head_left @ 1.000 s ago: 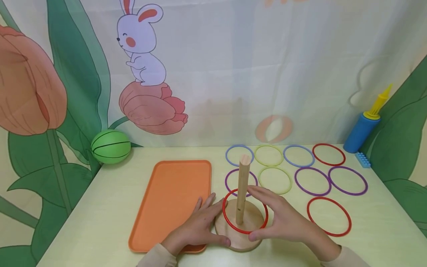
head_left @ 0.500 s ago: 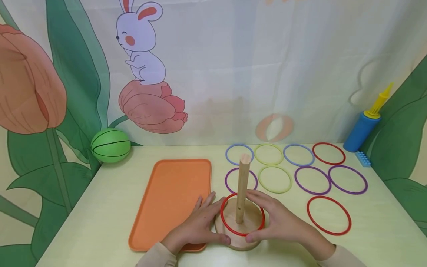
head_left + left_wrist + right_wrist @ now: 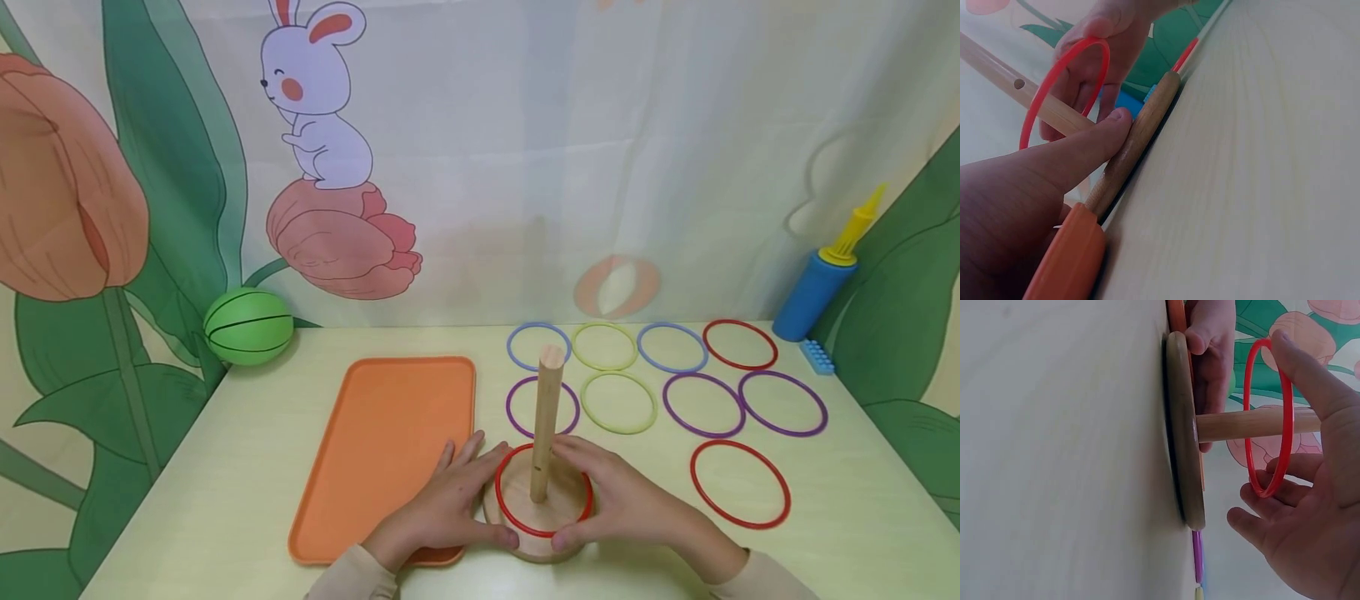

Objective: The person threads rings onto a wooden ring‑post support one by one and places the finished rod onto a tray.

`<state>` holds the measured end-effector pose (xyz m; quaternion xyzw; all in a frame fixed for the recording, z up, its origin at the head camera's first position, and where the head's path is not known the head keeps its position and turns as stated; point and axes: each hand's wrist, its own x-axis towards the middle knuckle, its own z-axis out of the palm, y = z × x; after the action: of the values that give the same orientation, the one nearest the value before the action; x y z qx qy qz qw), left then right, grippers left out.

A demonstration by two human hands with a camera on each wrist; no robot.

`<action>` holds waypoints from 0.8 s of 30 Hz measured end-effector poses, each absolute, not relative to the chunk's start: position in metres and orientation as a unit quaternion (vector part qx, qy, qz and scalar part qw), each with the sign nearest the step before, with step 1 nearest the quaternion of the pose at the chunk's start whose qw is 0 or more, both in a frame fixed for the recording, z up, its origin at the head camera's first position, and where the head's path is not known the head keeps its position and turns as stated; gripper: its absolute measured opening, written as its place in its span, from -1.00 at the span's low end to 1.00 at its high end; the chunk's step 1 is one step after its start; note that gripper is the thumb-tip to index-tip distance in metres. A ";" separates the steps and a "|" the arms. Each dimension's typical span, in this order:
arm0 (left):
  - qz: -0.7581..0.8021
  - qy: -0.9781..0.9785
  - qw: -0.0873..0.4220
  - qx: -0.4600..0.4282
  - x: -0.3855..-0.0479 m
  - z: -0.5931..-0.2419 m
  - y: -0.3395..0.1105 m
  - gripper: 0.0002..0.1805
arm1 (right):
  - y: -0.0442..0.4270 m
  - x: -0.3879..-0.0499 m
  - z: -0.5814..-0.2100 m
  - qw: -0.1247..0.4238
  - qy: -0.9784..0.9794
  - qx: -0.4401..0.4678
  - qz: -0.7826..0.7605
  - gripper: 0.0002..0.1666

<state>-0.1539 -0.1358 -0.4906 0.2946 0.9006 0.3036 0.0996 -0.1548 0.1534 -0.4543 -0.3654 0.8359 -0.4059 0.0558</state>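
Note:
My right hand [image 3: 626, 500] pinches a red ring [image 3: 498, 487] between thumb and fingers. The ring encircles the upright wooden peg [image 3: 546, 425]. In the right wrist view, a gap separates the ring [image 3: 1287, 419] from the round wooden base [image 3: 1185, 431]. My left hand [image 3: 450, 504] lies at the base's left side, with fingers extended and partly over the orange tray [image 3: 390, 417]. In the left wrist view its thumb [image 3: 1097, 140] touches the base [image 3: 1141, 134].
More rings, such as a purple ring [image 3: 664, 408] and another red ring [image 3: 784, 492], lie flat at the right and back. A green ball [image 3: 249, 327] sits at the back left. A blue and yellow pump [image 3: 813, 292] stands at the back right beside a blue block [image 3: 817, 357].
My right hand has moved the red ring slightly left and lower along the peg, towards the base. The left hand has stayed in place.

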 end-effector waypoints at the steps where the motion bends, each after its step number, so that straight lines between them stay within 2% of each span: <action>1: 0.304 0.901 0.100 0.295 -0.154 -0.491 -0.136 0.24 | 0.154 -0.155 -0.455 0.060 0.836 -0.364 -0.406 0.19; 15: 0.308 0.898 0.097 0.299 -0.153 -0.492 -0.136 0.26 | 0.152 -0.156 -0.459 0.112 0.843 -0.346 -0.396 0.27; 24: 0.298 0.901 0.103 0.298 -0.153 -0.491 -0.136 0.26 | 0.146 -0.156 -0.465 0.124 0.853 -0.339 -0.378 0.32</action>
<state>-0.1534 -0.1356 -0.4907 0.2979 0.9011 0.2978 0.1030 -0.1559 0.1464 -0.4648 -0.3392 0.8525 -0.3777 0.1242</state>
